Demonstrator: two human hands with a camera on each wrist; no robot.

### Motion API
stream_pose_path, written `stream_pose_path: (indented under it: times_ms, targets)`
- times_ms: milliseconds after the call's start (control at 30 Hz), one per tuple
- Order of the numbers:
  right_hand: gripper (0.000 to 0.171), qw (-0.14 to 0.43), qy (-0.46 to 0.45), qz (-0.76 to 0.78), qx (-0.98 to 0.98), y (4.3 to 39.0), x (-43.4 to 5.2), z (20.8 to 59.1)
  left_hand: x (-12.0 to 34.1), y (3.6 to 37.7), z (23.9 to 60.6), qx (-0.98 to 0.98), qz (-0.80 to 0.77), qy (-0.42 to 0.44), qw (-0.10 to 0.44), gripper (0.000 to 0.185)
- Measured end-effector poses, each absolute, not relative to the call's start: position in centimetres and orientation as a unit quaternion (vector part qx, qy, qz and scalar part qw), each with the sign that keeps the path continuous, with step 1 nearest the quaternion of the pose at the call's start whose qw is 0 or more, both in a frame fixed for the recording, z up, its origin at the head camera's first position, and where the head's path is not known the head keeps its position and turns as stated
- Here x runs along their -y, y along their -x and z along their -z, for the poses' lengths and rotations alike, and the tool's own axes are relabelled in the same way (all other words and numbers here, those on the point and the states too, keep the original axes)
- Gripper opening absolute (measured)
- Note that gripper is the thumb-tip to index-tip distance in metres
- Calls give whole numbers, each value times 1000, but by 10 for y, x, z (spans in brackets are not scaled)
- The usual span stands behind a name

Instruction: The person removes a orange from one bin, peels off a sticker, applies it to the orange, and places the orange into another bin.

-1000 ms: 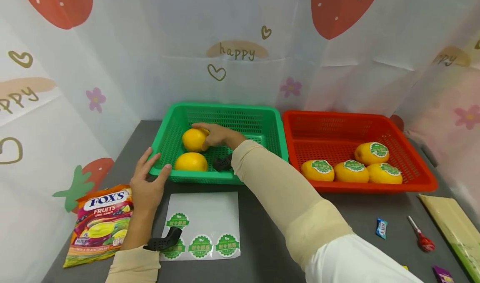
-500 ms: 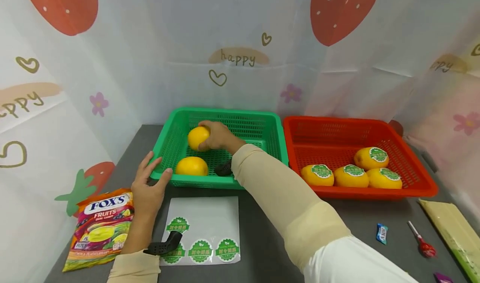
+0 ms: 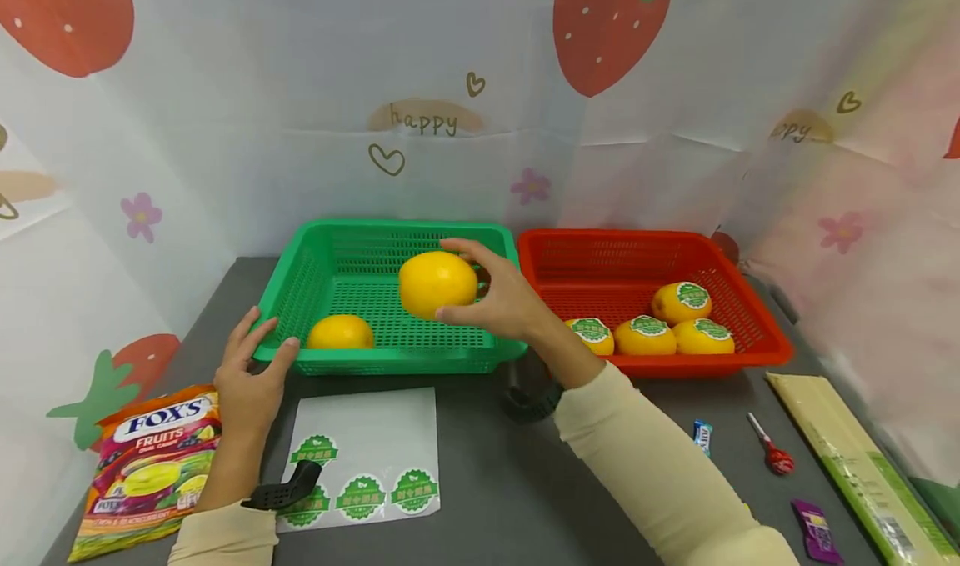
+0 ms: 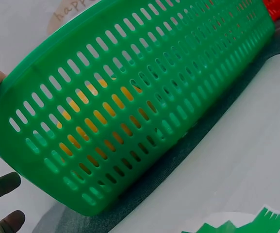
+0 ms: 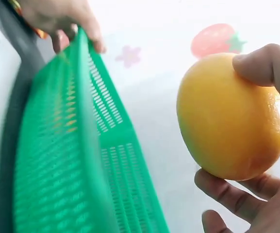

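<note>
2 hands work: the right hand [image 3: 510, 303] grips a yellow fruit [image 3: 437, 283] aloft over the green basket [image 3: 390, 358], whose near-left corner the left hand [image 3: 247, 383] touches, fingers spread.

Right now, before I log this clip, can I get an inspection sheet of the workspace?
Surface: dark grey table.
Job's things: one bare yellow fruit lifted above the green basket; a second fruit lies inside it. Four stickered fruits sit in the red basket. Sticker sheet in front.
Clutter: candy bag, lollipop, small wrapped candies, flat packet.
Grippers: right hand holds the lifted fruit; left hand rests on the green basket's near left corner.
Cables: nothing seen.
Surroundings: strawberry-print curtain behind and beside the table.
</note>
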State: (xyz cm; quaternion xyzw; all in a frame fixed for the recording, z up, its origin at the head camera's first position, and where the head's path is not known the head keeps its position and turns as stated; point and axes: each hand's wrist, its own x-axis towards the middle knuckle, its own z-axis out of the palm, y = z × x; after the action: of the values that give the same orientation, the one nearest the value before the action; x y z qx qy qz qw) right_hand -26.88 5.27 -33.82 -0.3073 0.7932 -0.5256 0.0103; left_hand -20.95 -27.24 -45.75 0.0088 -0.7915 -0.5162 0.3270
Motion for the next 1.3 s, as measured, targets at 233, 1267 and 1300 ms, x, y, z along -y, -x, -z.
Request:
stream_pose_path:
  times_ms: [233,1267,1300]
  targets:
    - [76,-17,278,553,-785,196,-118,374,273,207,460,796,515,-15,317,40]
    - [76,12,200,541,-817,145,-182,491,251,128,463,850,456,65,255,31]
    - [76,13,202,539,-818,145,-181,490,253,126,469,860,443,55,249,32]
